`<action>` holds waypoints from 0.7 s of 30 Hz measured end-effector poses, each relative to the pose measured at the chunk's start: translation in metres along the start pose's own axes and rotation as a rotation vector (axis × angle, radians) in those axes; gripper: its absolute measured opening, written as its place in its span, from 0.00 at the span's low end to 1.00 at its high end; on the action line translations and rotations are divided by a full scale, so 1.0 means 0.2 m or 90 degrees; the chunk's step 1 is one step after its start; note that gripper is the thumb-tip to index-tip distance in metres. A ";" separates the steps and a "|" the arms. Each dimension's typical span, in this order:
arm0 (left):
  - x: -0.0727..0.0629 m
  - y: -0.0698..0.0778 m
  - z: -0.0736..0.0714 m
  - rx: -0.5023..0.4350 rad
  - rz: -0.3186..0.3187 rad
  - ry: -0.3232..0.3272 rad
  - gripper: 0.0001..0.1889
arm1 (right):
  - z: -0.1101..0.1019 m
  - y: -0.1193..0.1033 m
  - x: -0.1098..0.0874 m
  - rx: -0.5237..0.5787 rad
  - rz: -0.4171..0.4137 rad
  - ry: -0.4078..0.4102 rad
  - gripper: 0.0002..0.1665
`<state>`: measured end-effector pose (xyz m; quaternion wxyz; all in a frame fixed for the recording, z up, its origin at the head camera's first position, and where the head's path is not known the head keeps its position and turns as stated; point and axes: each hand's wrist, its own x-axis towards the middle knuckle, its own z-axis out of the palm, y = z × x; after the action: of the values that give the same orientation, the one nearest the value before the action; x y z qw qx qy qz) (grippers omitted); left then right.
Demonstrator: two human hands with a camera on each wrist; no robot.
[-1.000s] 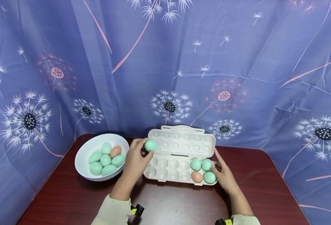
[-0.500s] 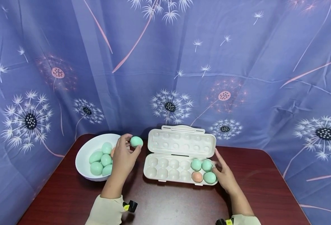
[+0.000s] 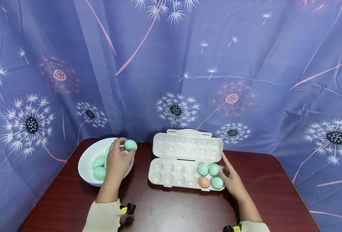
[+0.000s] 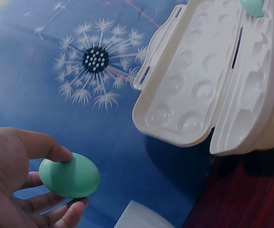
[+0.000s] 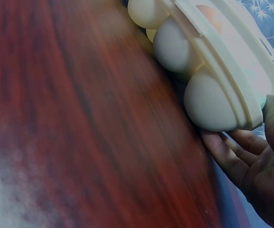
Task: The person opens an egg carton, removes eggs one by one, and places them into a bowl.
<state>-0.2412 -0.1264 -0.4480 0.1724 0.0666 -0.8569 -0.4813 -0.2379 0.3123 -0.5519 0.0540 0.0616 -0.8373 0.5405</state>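
My left hand [image 3: 118, 161] pinches a green egg [image 3: 130, 145] between thumb and fingers, above the right side of a white bowl [image 3: 85, 161]. The same egg [image 4: 70, 175] shows up close in the left wrist view. Green eggs [image 3: 99, 173] lie in the bowl, partly hidden by my hand. A cream egg carton [image 3: 174, 175] lies with its lid raised. Three green eggs and an orange egg [image 3: 204, 182] fill the cups at its right end. My right hand [image 3: 233, 183] holds that end, its thumb at the rim and its fingers [image 5: 227, 154] against the outside.
Both bowl and carton stand on a dark red wooden table [image 3: 171, 209]. A blue curtain [image 3: 171, 64] with dandelion prints hangs close behind them. The carton's raised lid [image 3: 188, 146] stands near the curtain.
My left hand has carried the green egg leftward from the carton's left end to over the bowl. The right hand and the carton have stayed in place.
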 end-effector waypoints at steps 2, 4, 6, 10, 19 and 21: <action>0.00 -0.01 -0.01 0.002 -0.009 0.006 0.26 | 0.00 0.00 0.00 0.001 -0.001 -0.001 0.51; 0.01 -0.02 -0.02 0.003 -0.015 0.012 0.26 | 0.00 0.01 0.00 0.001 0.000 -0.003 0.50; 0.01 -0.04 -0.03 0.000 -0.020 0.016 0.26 | 0.00 0.01 0.00 0.002 0.002 -0.005 0.50; 0.03 -0.06 -0.05 0.001 -0.033 0.029 0.26 | 0.00 0.02 0.01 0.005 -0.006 -0.005 0.50; 0.06 -0.12 -0.05 0.046 -0.051 0.005 0.26 | 0.00 0.02 0.01 0.007 -0.021 -0.009 0.50; 0.06 -0.14 -0.05 0.061 -0.048 0.000 0.26 | 0.00 0.02 0.01 0.002 -0.021 -0.010 0.50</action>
<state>-0.2504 -0.1520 -0.4644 0.1506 0.1070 -0.8759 -0.4457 -0.2402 0.3146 -0.5555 0.0565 0.0797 -0.8357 0.5405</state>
